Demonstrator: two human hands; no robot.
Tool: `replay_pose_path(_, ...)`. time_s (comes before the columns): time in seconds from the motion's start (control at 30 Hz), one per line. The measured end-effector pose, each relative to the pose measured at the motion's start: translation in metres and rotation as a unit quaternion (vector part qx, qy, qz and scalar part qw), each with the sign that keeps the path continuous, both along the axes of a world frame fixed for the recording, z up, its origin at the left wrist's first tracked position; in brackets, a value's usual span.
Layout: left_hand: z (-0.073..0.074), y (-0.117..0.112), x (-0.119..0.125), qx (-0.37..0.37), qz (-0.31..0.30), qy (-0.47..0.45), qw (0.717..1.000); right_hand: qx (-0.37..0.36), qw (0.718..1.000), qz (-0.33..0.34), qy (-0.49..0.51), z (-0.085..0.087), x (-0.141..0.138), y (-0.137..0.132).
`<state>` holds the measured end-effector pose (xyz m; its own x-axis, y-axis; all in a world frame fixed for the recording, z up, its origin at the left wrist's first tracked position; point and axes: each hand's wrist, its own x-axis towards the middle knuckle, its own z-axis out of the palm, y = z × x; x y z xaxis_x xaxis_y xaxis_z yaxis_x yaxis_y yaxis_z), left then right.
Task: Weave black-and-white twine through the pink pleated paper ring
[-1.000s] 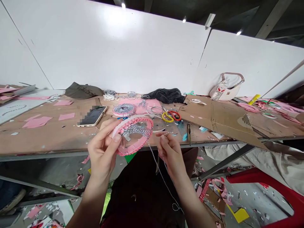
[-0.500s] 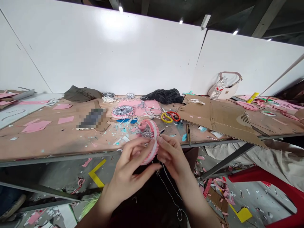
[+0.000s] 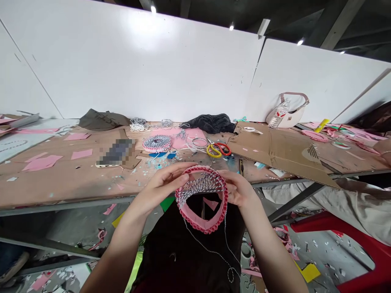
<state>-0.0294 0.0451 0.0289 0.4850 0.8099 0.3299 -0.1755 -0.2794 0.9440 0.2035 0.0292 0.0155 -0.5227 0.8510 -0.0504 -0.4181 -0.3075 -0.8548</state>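
Between my hands is a round pink ring (image 3: 205, 226) with a notched edge, its opening facing me. Black-and-white string (image 3: 201, 185) is strung across its upper part, while the lower part is open. My left hand (image 3: 166, 185) grips the ring's left rim, thumb on the edge and fingers behind. On the right rim, my right hand (image 3: 236, 187) is closed, its fingertips partly hidden behind the ring. A loose length of the same string hangs below in a curl over my dark clothing. A similar ring, filled with string (image 3: 157, 142), lies on the table beyond.
Yellow-and-red-handled scissors (image 3: 218, 149) and a box cutter (image 3: 241, 167) lie near the table's front. A phone (image 3: 116, 153), pink paper pieces (image 3: 44, 162), a cap (image 3: 104, 120), black cloth (image 3: 209, 123) and cardboard (image 3: 275, 148) are spread around. A bottle (image 3: 278, 114) stands by a bag.
The ring has turned from edge-on to face me and come lower and closer. My hands have moved apart to its two sides.
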Motion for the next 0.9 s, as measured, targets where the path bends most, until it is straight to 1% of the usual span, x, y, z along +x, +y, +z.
replay_pose_path(0.1,-0.003,-0.001,0.007,0.006,0.018,-0.017,1.000,0.000,1.000,-0.014,-0.011,-0.001,0.000,-0.003)
replay_pose_path(0.17,-0.008,0.002,0.010,0.008,0.052,-0.025,0.998,0.019,0.998,-0.048,-0.024,-0.001,0.000,-0.007)
replay_pose_path(0.27,-0.016,0.010,0.012,0.002,0.137,-0.041,0.990,0.077,0.988,-0.118,-0.058,-0.004,0.001,-0.016)
replay_pose_path(0.37,-0.020,0.015,0.013,-0.002,0.205,-0.088,0.975,0.141,0.977,-0.127,-0.093,-0.013,-0.005,-0.024)
replay_pose_path(0.43,-0.021,0.013,0.016,-0.009,0.232,-0.110,0.967,0.174,0.967,-0.166,-0.082,-0.021,-0.015,-0.027)
replay_pose_path(0.5,-0.020,0.007,0.018,-0.028,0.237,-0.121,0.964,0.184,0.954,-0.233,-0.033,-0.029,-0.027,-0.029)
replay_pose_path(0.57,-0.017,-0.002,0.020,-0.063,0.210,-0.139,0.966,0.177,0.944,-0.279,0.020,-0.034,-0.036,-0.028)
replay_pose_path(0.63,-0.014,-0.010,0.021,-0.097,0.175,-0.157,0.967,0.160,0.941,-0.293,0.050,-0.036,-0.041,-0.026)
replay_pose_path(0.7,-0.011,-0.017,0.020,-0.115,0.156,-0.168,0.967,0.140,0.944,-0.294,0.054,-0.036,-0.041,-0.024)
replay_pose_path(0.8,-0.009,-0.021,0.020,-0.116,0.154,-0.173,0.966,0.126,0.946,-0.295,0.046,-0.035,-0.038,-0.022)
replay_pose_path(0.9,-0.011,-0.022,0.020,-0.116,0.156,-0.168,0.966,0.126,0.943,-0.306,0.037,-0.034,-0.036,-0.021)
